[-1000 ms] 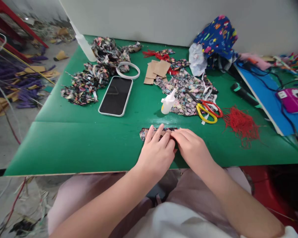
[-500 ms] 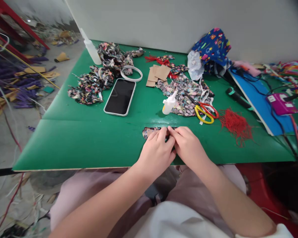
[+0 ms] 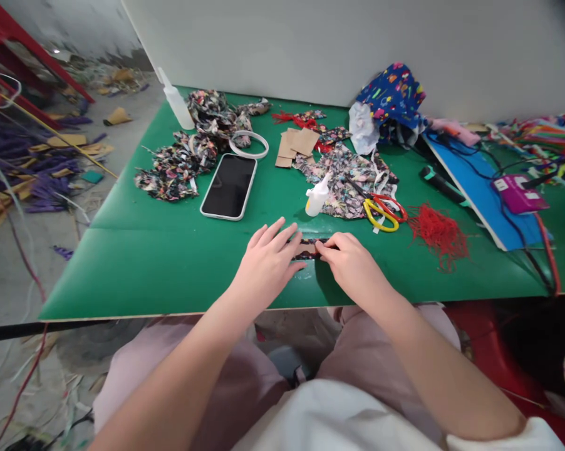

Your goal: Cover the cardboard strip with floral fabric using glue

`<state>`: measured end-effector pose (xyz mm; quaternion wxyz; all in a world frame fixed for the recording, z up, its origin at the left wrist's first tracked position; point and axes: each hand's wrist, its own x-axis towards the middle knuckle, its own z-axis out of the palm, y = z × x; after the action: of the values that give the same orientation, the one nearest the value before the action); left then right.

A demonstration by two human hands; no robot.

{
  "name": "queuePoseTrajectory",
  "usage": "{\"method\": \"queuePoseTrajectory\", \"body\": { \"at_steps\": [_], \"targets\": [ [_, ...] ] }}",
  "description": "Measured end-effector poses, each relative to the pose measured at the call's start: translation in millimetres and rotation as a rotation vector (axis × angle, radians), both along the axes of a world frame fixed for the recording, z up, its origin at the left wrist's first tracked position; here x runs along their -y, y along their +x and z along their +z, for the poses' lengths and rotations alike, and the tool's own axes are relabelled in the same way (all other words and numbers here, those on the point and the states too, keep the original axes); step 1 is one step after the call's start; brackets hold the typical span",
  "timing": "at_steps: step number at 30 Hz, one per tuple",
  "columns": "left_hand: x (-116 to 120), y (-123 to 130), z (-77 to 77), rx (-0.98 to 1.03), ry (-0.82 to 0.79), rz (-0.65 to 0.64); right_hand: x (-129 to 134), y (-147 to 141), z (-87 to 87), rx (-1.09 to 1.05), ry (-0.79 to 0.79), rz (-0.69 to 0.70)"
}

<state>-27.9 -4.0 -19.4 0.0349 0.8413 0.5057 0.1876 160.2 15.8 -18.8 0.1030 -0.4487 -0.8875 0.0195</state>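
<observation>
A narrow strip of brown cardboard with dark floral fabric folded along its edges point(image 3: 305, 248) lies flat near the table's front edge. My left hand point(image 3: 267, 260) rests over its left end, fingers spread, covering that part. At the right end, my right hand point(image 3: 352, 258) pinches the strip between thumb and fingers. Just beyond it stands a small white glue bottle point(image 3: 317, 197). Behind the bottle is a floral cloth piece point(image 3: 346, 175), with scissors point(image 3: 381, 213) with red and yellow handles on its right side.
A phone point(image 3: 230, 186), a white ring point(image 3: 248, 144), crumpled floral fabric point(image 3: 179, 166) and a squeeze bottle point(image 3: 178, 108) occupy the left. Cardboard pieces point(image 3: 289, 147) lie mid-table. Rightward are red threads point(image 3: 437, 232), a cutter point(image 3: 445, 186), a blue board point(image 3: 475, 194) and a purple box with cables point(image 3: 520, 193).
My left hand has moved left from beside the right hand, and its fingers have spread out. More of the strip's middle now shows. My right hand stays at the right end.
</observation>
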Motion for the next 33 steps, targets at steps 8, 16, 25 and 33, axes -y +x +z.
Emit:
{"method": "queuePoseTrajectory", "body": {
  "at_steps": [8, 16, 25, 33],
  "targets": [
    [-2, -6, -11.0, 0.007, 0.084, -0.022, 3, -9, 10.3, 0.096, 0.114, 0.067],
    [-4, -3, -10.7, 0.029, 0.117, -0.048, 4, -4, 0.8, 0.056, 0.054, 0.117],
    [-5, -3, -3.7, -0.057, 0.069, -0.039, 5, -2, 1.8, 0.017, 0.047, 0.098],
    [-8, -4, -2.3, -0.142, 0.052, -0.065, 5, -3, 6.3, 0.015, -0.029, 0.094]
  ]
}}
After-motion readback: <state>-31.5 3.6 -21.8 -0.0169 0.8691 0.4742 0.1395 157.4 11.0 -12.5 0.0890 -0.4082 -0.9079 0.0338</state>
